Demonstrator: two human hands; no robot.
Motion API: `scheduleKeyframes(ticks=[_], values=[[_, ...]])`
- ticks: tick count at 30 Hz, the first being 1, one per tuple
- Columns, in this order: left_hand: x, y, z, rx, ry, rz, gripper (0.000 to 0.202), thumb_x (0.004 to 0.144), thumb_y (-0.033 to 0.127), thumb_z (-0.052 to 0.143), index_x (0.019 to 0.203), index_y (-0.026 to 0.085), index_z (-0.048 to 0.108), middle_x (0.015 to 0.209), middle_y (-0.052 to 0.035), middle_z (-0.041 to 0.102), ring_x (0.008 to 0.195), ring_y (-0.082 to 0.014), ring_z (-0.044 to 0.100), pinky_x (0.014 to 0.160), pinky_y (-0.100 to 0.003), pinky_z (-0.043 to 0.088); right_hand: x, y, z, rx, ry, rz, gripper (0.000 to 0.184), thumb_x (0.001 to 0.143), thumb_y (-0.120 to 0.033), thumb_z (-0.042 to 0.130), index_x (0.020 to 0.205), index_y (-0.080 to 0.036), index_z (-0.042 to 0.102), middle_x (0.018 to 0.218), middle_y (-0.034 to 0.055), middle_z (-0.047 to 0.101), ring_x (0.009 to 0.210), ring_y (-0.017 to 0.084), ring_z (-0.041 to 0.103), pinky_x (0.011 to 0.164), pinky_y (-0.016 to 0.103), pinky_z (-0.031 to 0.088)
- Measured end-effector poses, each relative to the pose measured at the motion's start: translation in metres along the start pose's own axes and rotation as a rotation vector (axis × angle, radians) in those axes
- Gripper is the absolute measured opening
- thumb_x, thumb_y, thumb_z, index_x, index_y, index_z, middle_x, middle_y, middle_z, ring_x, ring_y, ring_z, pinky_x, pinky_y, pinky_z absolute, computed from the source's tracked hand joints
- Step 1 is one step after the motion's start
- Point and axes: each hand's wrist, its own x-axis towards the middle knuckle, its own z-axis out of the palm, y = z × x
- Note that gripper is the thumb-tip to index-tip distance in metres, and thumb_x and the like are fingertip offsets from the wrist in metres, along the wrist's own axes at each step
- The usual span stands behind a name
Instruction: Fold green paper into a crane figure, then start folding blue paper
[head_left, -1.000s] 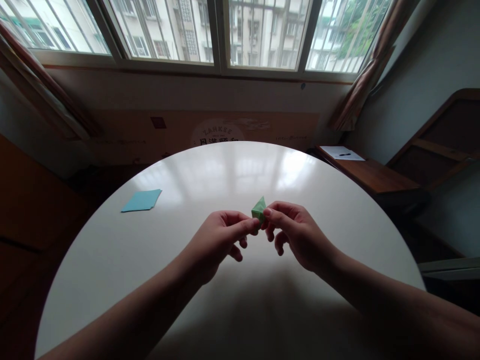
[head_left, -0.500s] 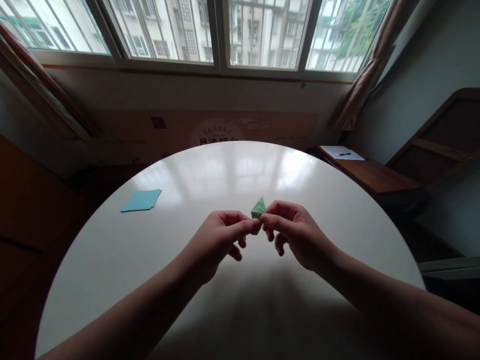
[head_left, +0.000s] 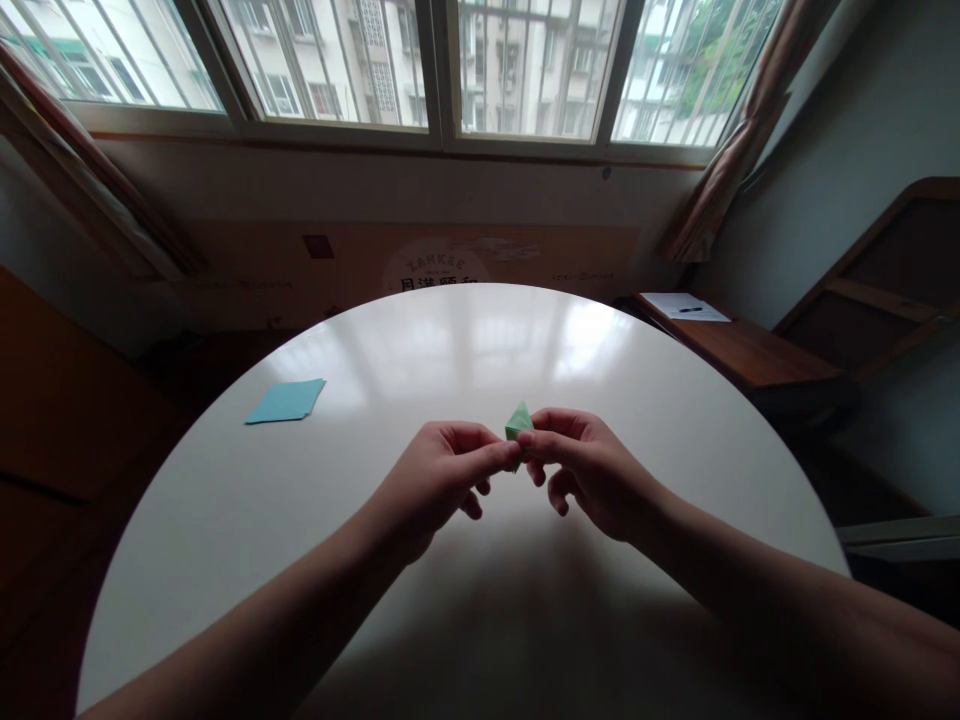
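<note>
A small piece of folded green paper (head_left: 519,418) is held up above the white table, its pointed tip facing away from me. My left hand (head_left: 442,475) pinches its lower left side between thumb and index finger. From the other side, my right hand (head_left: 589,462) grips the paper's right edge, thumb on top and the other fingers loosely curled. Both thumbs nearly meet at the paper, and they cover its lower part.
A round white table (head_left: 247,540) spreads beneath my hands. On its left lies a stack of light blue square paper (head_left: 286,401). Beyond the right edge stands a brown wooden surface (head_left: 780,350) with a white sheet (head_left: 667,303) and a pen (head_left: 691,309).
The green paper sits slightly lower and shows less of its face. My right thumb has shifted a little left across it. Both hands keep their hold.
</note>
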Motion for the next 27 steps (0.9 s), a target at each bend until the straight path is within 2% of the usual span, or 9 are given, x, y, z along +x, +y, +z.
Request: scheduleKeyframes(ticks=[4, 9, 14, 21, 27], values=[[-0.0002, 0.0005, 0.0022, 0.044, 0.004, 0.015, 0.020, 0.072, 0.035, 0.077, 0.071, 0.015, 0.073, 0.064, -0.0010, 0.058, 0.059, -0.0123, 0.049, 0.043, -0.017, 0.041, -0.0003, 0.0009, 0.0017, 0.019, 0.050, -0.014, 0.018, 0.075, -0.030, 0.079, 0.072, -0.017, 0.067, 0.066, -0.0008, 0.059, 0.057, 0.011, 0.050, 0.035, 0.014, 0.038], [-0.0011, 0.0038, 0.0046, 0.028, 0.038, 0.015, 0.022, 0.075, 0.036, 0.073, 0.076, 0.014, 0.075, 0.069, -0.0038, 0.062, 0.060, -0.0138, 0.051, 0.041, -0.018, 0.042, 0.0000, 0.0011, 0.0032, 0.018, 0.120, -0.019, 0.021, 0.076, -0.032, 0.076, 0.070, -0.017, 0.064, 0.071, 0.0022, 0.065, 0.055, 0.011, 0.048, 0.036, 0.016, 0.036], [-0.0004, 0.0032, 0.0045, 0.076, 0.037, 0.041, 0.020, 0.075, 0.034, 0.073, 0.075, 0.014, 0.074, 0.063, -0.0019, 0.060, 0.058, -0.0130, 0.052, 0.041, -0.018, 0.043, 0.0001, 0.0011, 0.0049, 0.021, 0.144, -0.008, 0.021, 0.075, -0.031, 0.076, 0.067, -0.018, 0.062, 0.069, 0.0016, 0.063, 0.055, 0.011, 0.048, 0.036, 0.017, 0.036], [-0.0011, 0.0023, 0.0064, 0.157, 0.003, 0.083, 0.023, 0.079, 0.036, 0.069, 0.077, 0.013, 0.071, 0.064, -0.0014, 0.059, 0.058, -0.0130, 0.054, 0.042, -0.018, 0.044, -0.0011, 0.0017, 0.0060, 0.018, 0.160, -0.004, 0.022, 0.073, -0.031, 0.076, 0.064, -0.018, 0.061, 0.064, -0.0010, 0.057, 0.055, 0.011, 0.049, 0.036, 0.018, 0.036], [-0.0003, -0.0022, 0.0096, 0.219, -0.001, 0.154, 0.024, 0.085, 0.038, 0.063, 0.074, 0.016, 0.062, 0.059, 0.0035, 0.049, 0.051, -0.0107, 0.048, 0.042, -0.020, 0.046, -0.0014, 0.0020, 0.0071, 0.021, 0.177, -0.011, 0.021, 0.071, -0.030, 0.077, 0.064, -0.018, 0.061, 0.059, -0.0022, 0.054, 0.055, 0.012, 0.049, 0.036, 0.017, 0.036]])
